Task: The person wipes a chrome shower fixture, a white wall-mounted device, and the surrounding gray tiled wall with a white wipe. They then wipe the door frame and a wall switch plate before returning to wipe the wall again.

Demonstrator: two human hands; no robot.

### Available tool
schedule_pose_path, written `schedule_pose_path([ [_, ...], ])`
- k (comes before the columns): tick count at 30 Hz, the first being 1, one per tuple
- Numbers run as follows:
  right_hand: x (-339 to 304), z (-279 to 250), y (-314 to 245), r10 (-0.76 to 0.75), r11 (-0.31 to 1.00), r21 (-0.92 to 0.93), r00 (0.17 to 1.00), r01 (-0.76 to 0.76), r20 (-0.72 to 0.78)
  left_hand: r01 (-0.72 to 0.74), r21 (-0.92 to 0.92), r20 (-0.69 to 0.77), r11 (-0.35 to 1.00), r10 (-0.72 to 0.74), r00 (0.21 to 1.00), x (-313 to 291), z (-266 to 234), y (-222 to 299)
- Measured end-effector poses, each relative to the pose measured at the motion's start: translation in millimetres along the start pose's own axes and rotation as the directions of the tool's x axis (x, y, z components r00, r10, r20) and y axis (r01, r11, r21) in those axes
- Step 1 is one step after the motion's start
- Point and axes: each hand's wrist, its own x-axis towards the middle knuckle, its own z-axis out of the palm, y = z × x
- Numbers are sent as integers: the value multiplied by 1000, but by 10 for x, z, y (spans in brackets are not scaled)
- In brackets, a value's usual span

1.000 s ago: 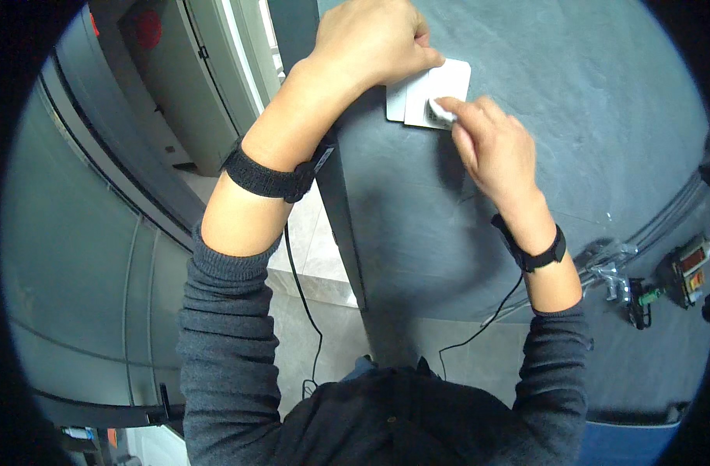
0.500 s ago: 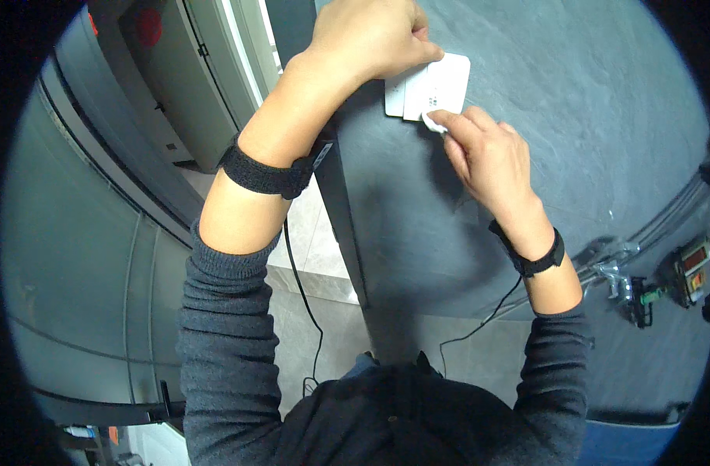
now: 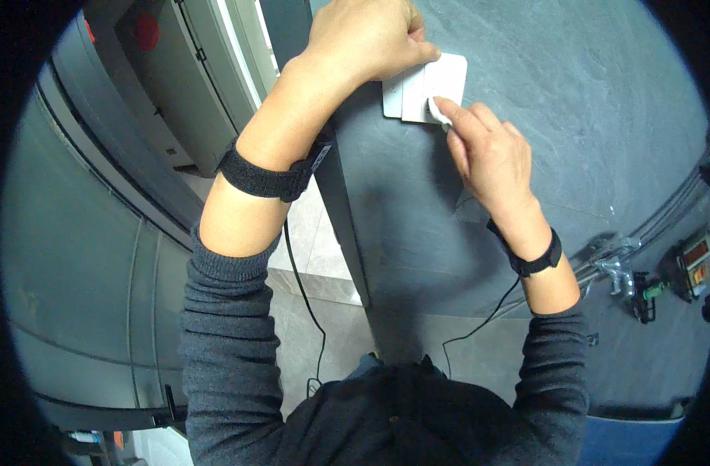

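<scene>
Left hand (image 3: 374,35): closed, fingers curled in, thumb and forefinger pinched at the top edge of a flat white piece (image 3: 447,81). I read that as holding it; the fingertips on the far side are hidden from me. Right hand (image 3: 491,151): nearly closed, thumb and forefinger pinching a small white wad (image 3: 439,113), other fingers loosely bent. The wad overlaps the lower part of the white piece's face; from this angle I can't tell how firmly it presses.

White piece sits near the upper middle of my view, between the hands, over the left part of the dark grey counter (image 3: 603,116). It has rounded corners and a seam or step down its left side, so a narrower strip shows there; could be one part or two, can't tell. A shadow falls on the counter below it. I can't tell whether it touches the surface.

Both wrists wear a black strap: left strap (image 3: 258,175), right strap (image 3: 537,260). A thin black cable (image 3: 299,279) hangs down from the left arm side, another cable (image 3: 483,320) drops from the right strap. On the counter's right I get crumpled clear plastic (image 3: 615,260), a grey cable bundle (image 3: 673,206) and a small black-and-green device (image 3: 649,299), well apart from the hands.
</scene>
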Motion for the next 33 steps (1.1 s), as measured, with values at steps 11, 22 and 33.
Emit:
schedule_pose_path([
  [11,163,-95,279,57,998,38,995,-54,-85,2,104,114,995,-14,993,74,-76,81],
  [22,35,-159,230,-54,998,30,998,55,-19,-39,172,22,984,36,999,79,14,149],
  [33,-91,-75,262,-121,989,91,991,115,65,-42,153,-30,987,47,998,18,-13,211],
])
